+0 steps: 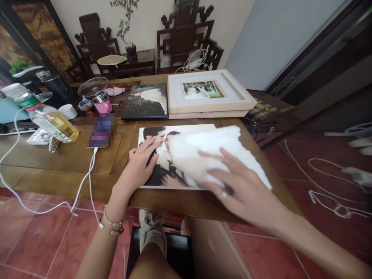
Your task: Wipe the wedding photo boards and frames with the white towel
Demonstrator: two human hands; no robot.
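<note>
A black-and-white photo panel [158,170] of a couple lies flat near the table's front edge. My left hand [142,164] rests on its left part, fingers stretched out flat and holding nothing. Over the panel's right part spreads a soft white cloth [226,139] with a ragged right edge, reaching past the panel onto the table. My right hand [238,182], smeared by motion and wearing a ring, has its fingers on this cloth, pressing and gripping it at the near side. The thumb is hidden.
Behind the panel stand a dark photo panel [147,102] and a pale framed photo [232,95]. To the left are a charging phone [101,131], a pink mug [102,104] and a tilted bottle [55,120]. A white cable [84,176] hangs over the front edge.
</note>
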